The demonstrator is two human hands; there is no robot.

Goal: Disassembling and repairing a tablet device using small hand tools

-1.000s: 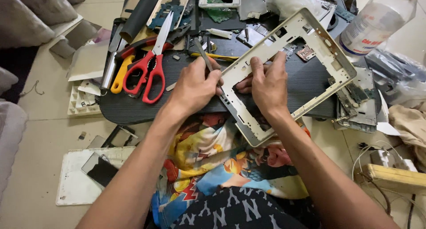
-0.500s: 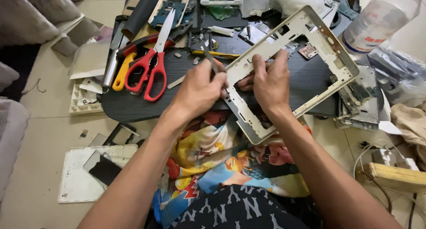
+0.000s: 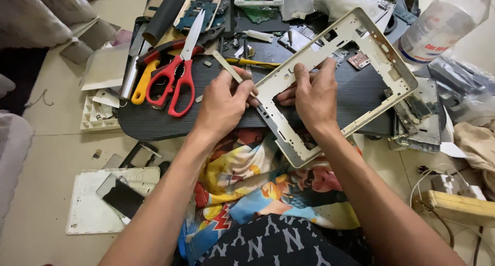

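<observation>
A: Head view, the only one. Person sits on the floor, a dark textured board (image 3: pixel 330 98) across the lap as a bench. The white tablet frame (image 3: pixel 394 65) lies tilted on it, near corner hanging off the board's front edge over the colourful cloth (image 3: pixel 268 188).

B: Hands?

A: Left hand (image 3: pixel 221 103) is curled, thumb and forefinger pinching a thin flat metal tool (image 3: pixel 227 66). Tool slants up and away from the fist; the working tip is hidden under the fingers, right at the frame's left rail. Looks like a pry or scrape grip.

B: Right?

A: Right hand (image 3: pixel 314 93) lies flat inside the frame opening, fingers together, tips pressing the inner edge of the same rail. My read: it pins the frame so it can't skate on the board while the tool works.

B: Why the overhang?

A: Probably brings the rail close to the body. Can't tell if the far corner touches the board or rides on the parts under it.

B: Clutter?

A: Red-handled scissors (image 3: pixel 178 78) just left of the tool hand, blades pointing away, touching yellow-handled pliers (image 3: pixel 142 83). Circuit boards (image 3: pixel 417 116) to the right at the board's edge. Clear plastic bottle (image 3: pixel 443 23) top right, well apart. Cracked phone (image 3: pixel 121 194) on a white panel (image 3: pixel 85 214), floor, lower left.
</observation>
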